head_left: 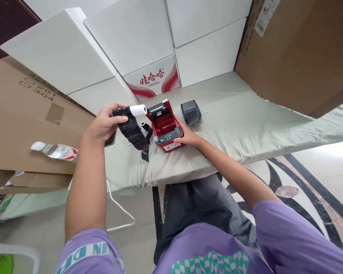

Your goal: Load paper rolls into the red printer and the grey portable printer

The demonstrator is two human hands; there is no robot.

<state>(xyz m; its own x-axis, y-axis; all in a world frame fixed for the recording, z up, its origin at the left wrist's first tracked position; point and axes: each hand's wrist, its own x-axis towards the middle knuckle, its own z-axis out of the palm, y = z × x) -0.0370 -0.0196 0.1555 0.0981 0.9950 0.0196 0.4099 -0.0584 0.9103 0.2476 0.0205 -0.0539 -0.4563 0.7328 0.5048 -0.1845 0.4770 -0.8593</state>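
My left hand (105, 122) is closed around a thermal transfer ribbon roll (137, 110), with its bare white core sticking out to the right. Loose, wrinkled black film (133, 134) hangs down from it. A red and black label printer (169, 137) stands on the covered bench, its lid raised and its inside exposed. The white core is close to the left edge of that lid. Against the printer's right side, my right hand (188, 134) grips the body, thumb at the front. Left of the printer lies a second small black roll (147, 131), partly hidden by the film.
A dark grey device (191, 112) sits right of the printer. White cartons (151, 78) line the back, with a brown carton (297, 53) at right and another brown carton (23, 114) at left. A water bottle (55, 151) lies by my left forearm. A white cable (122, 213) hangs below the bench.
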